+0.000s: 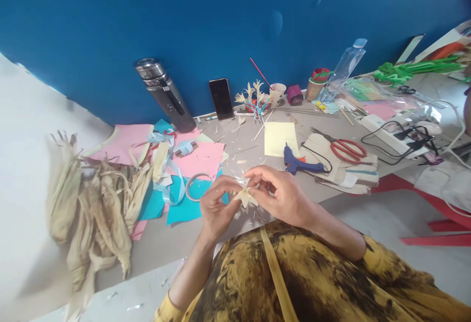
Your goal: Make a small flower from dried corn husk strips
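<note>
Left hand [220,205] and right hand [280,193]: each grip closed on pale flower [246,196]; glue gun [300,161] beyond.

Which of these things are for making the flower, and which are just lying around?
Probably for the flower:
- pale flower, pinched by the left hand and right hand
- dry husks
- blue glue gun
- red-handled scissors

Probably just lying around:
- phone
- dark flask
- clear bottle
</note>
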Available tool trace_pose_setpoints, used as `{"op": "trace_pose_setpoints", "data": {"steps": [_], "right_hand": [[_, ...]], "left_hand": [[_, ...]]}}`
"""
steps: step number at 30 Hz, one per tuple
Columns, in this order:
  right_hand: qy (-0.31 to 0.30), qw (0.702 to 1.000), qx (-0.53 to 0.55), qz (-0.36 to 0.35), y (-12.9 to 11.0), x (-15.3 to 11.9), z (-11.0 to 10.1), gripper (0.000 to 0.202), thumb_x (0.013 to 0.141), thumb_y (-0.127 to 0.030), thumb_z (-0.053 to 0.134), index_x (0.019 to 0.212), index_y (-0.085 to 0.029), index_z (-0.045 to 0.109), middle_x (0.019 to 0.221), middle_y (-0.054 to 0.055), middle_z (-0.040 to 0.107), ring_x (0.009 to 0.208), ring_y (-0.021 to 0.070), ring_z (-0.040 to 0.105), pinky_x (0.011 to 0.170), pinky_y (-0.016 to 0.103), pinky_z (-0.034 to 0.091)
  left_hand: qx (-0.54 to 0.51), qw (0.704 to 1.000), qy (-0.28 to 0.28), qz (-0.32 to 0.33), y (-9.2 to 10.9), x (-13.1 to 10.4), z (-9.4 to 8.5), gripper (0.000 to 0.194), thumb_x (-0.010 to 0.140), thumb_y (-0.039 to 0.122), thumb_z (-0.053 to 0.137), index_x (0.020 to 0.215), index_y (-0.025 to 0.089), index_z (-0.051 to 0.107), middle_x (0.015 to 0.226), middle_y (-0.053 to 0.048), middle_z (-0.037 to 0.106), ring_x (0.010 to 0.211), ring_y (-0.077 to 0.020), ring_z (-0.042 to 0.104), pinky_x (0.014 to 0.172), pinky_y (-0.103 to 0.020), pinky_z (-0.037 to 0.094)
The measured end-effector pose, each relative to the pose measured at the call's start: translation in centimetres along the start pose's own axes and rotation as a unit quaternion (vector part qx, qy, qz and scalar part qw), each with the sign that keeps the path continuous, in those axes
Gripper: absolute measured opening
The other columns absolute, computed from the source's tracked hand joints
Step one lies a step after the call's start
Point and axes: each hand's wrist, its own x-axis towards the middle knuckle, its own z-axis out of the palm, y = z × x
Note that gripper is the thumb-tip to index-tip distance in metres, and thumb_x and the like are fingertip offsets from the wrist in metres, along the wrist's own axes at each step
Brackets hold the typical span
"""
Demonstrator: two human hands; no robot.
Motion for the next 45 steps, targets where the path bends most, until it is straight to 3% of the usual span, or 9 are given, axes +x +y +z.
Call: {"op": "trace_pose_setpoints", "data": {"steps": [10,16,20,23,31,36,45], "right_hand": [[-0.017,0.999,0.044,0.015,0.6,0.1,-0.4,0.033,0.083,-0.013,0.059,0.113,-0.023,0.067,0.09,0.001,0.077,0.059,0.0102,0.059,0.057,0.02,0.042],[-0.054,0.998,0.004,-0.034,0.7,0.0,-1.1,0.051,0.077,-0.003,0.052,0.124,-0.022,0.062,0.099,0.001,0.075,0.06,0.0081,0.057,0.057,0.019,0.041],[-0.074,0.995,-0.017,-0.059,1.1,-0.1,-1.0,0.056,0.077,-0.009,0.061,0.131,-0.024,0.058,0.104,0.002,0.073,0.062,0.0089,0.057,0.061,0.021,0.043],[-0.042,0.997,-0.018,-0.063,1.6,-0.2,-0.3,0.056,0.078,-0.012,0.065,0.132,-0.026,0.056,0.102,0.001,0.071,0.059,0.0084,0.055,0.06,0.021,0.043],[0.019,0.998,0.022,-0.062,2.6,-0.1,1.3,0.064,0.078,-0.003,0.056,0.137,-0.026,0.049,0.1,0.0,0.07,0.057,0.0078,0.053,0.059,0.021,0.045],[0.037,0.997,0.025,-0.061,2.6,0.1,1.7,0.053,0.082,-0.011,0.061,0.133,-0.024,0.053,0.1,0.001,0.07,0.053,0.0063,0.05,0.056,0.02,0.044],[0.082,0.991,-0.03,-0.102,3.1,0.2,2.1,0.05,0.081,-0.011,0.056,0.13,-0.023,0.053,0.094,0.001,0.072,0.052,0.0082,0.051,0.057,0.022,0.044]], "left_hand": [[0.099,0.994,-0.017,0.047,1.1,0.0,0.2,0.01,0.076,0.013,0.075,0.074,0.023,0.074,0.074,-0.004,0.071,0.074,-0.0202,0.063,0.078,-0.034,0.045],[0.19,0.98,-0.006,0.056,1.3,-0.4,0.5,0.011,0.08,0.012,0.068,0.075,0.022,0.067,0.078,-0.001,0.07,0.074,-0.016,0.064,0.072,-0.029,0.046],[0.187,0.982,0.016,0.032,1.3,-0.5,0.9,0.012,0.079,0.013,0.07,0.072,0.021,0.064,0.076,0.001,0.068,0.072,-0.0146,0.063,0.068,-0.026,0.046],[0.17,0.985,0.034,0.005,1.4,-0.5,1.4,0.013,0.079,0.013,0.07,0.071,0.02,0.062,0.075,0.001,0.066,0.072,-0.0135,0.061,0.068,-0.025,0.046],[0.132,0.986,0.079,-0.059,1.4,-0.7,2.5,0.013,0.074,0.012,0.068,0.067,0.02,0.061,0.072,0.002,0.065,0.07,-0.013,0.059,0.068,-0.024,0.045],[0.122,0.983,0.098,-0.098,1.1,-0.7,2.7,0.01,0.073,0.013,0.068,0.067,0.019,0.063,0.069,0.002,0.064,0.068,-0.0131,0.058,0.067,-0.024,0.044],[0.156,0.983,0.077,-0.063,1.0,-0.8,2.7,0.011,0.075,0.01,0.062,0.071,0.02,0.064,0.073,0.001,0.066,0.072,-0.0144,0.06,0.069,-0.026,0.045]]}}
